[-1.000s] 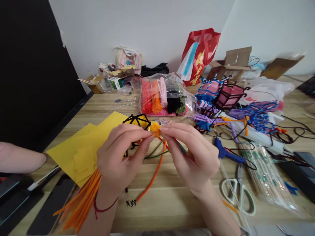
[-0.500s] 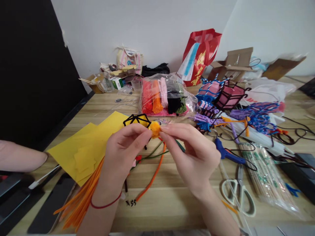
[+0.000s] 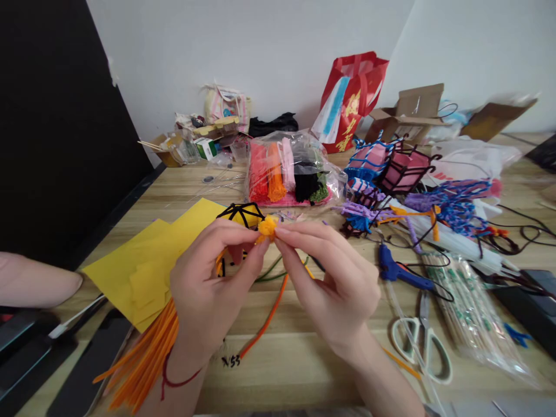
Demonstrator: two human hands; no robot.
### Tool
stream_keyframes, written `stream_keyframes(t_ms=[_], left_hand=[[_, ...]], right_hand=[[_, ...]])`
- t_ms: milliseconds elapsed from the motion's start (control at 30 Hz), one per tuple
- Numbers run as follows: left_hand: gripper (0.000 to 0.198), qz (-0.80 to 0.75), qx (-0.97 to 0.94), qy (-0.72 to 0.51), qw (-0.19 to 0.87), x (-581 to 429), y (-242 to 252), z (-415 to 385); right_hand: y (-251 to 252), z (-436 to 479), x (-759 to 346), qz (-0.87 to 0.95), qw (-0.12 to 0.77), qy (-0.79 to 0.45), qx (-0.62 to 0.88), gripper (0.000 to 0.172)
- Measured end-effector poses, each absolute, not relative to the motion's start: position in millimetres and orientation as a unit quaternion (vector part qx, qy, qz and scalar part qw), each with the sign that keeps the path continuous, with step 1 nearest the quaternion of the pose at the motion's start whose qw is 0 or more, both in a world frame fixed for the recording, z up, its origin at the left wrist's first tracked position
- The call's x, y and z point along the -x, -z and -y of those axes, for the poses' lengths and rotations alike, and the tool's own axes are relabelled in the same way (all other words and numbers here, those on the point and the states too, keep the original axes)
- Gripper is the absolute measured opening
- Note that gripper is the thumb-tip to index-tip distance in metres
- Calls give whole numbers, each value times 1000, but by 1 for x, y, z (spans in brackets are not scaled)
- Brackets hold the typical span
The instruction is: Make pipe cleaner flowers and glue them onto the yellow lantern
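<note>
Between my fingertips is a small fuzzy yellow-orange flower [image 3: 267,226] that looks made of pipe cleaner. My left hand [image 3: 217,272] pinches it from the left, with fingers closed. From the right, my right hand [image 3: 328,278] pinches its other side between thumb and fingers. Just behind the left fingers sits a black-framed lantern [image 3: 241,214] with yellow panels, partly hidden by the hand. Below the hands an orange pipe cleaner [image 3: 267,324] and a green one [image 3: 271,269] lie on the wooden table.
Yellow sheets [image 3: 174,243] and orange pipe cleaners [image 3: 145,362] lie left, near a phone [image 3: 89,365] and another person's arm [image 3: 35,279]. Right are a blue glue gun [image 3: 403,269], scissors [image 3: 423,341] and packed sticks [image 3: 471,313]. Behind lie bagged pipe cleaners [image 3: 289,171] and finished lanterns [image 3: 406,169].
Both hands have shifted slightly left and turned the yellow flower, so its looped petals show more. The fingertips are closer together, and the right hand has moved a little lower.
</note>
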State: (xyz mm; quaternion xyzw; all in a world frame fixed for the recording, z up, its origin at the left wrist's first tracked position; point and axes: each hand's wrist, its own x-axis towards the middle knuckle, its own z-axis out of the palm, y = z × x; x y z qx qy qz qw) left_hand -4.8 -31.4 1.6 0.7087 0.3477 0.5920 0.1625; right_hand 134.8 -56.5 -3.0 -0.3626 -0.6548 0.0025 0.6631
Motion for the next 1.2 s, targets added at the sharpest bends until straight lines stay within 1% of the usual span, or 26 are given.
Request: stream_keyframes(t_ms=[133, 233, 333, 500, 600, 667, 700, 767, 833, 900, 967, 1100, 1200], left_hand=[[12, -344, -707, -606, 123, 6, -1, 30], [13, -342, -724, -575, 169, 12, -5, 28], [11, -339, -729, -553, 220, 19, -9, 27], [8, -329, -714, -589, 187, 16, -10, 27], [9, -333, -703, -595, 200, 15, -9, 26], [6, -331, -696, -595, 227, 16, -7, 25], [7, -326, -689, -599, 245, 17, -7, 24], [18, -301, -670, -618, 279, 19, -5, 23], [33, -273, -666, -630, 292, 20, -5, 23], [45, -266, -685, -619, 276, 19, -5, 24], [44, -273, -715, -596, 241, 18, -6, 26], [30, -275, -735, -592, 182, 16, -6, 30], [33, -275, -735, -601, 151, 13, -5, 32]], right_hand=[[7, 56, -134, 670, 642, 51, 369, 32], [8, 53, -136, 671, 652, 27, 352, 31], [8, 52, -139, 693, 641, 14, 329, 32], [9, 54, -141, 716, 622, 47, 315, 36], [9, 54, -136, 711, 631, 39, 306, 39], [8, 53, -132, 666, 680, -38, 306, 36], [7, 51, -129, 625, 707, -114, 311, 33], [5, 49, -126, 519, 733, -308, 315, 24], [3, 47, -124, 419, 710, -484, 294, 15], [1, 46, -125, 354, 676, -592, 259, 11], [0, 45, -126, 323, 648, -652, 228, 12], [1, 41, -128, 306, 605, -710, 190, 16], [2, 39, -130, 306, 588, -728, 174, 18]])
